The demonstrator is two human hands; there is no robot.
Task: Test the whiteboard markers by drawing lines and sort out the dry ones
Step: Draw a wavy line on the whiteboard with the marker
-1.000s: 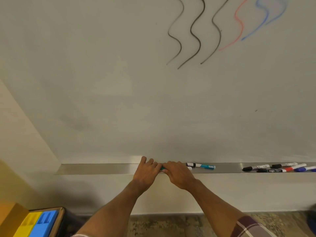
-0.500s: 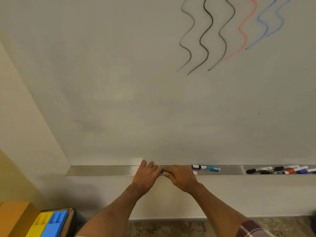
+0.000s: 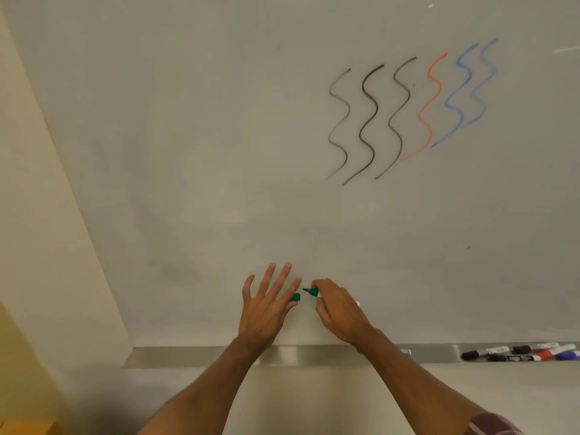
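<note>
Holding an uncapped green marker and its green cap just apart, low in the middle of the frame.
A plaid sleeve shows at the lower right. The right hand is curled round the marker's barrel, tip pointing left. The left hand pinches the cap between thumb and forefinger, with its other fingers spread straight. The two hands are close but not touching. Behind the forearms runs a metal tray. At its right end lie black markers, a red marker and a blue marker, with a teal marker peeking past the right forearm. On the whiteboard, upper right, stand three black wavy lines, one red line and two blue lines.
</note>
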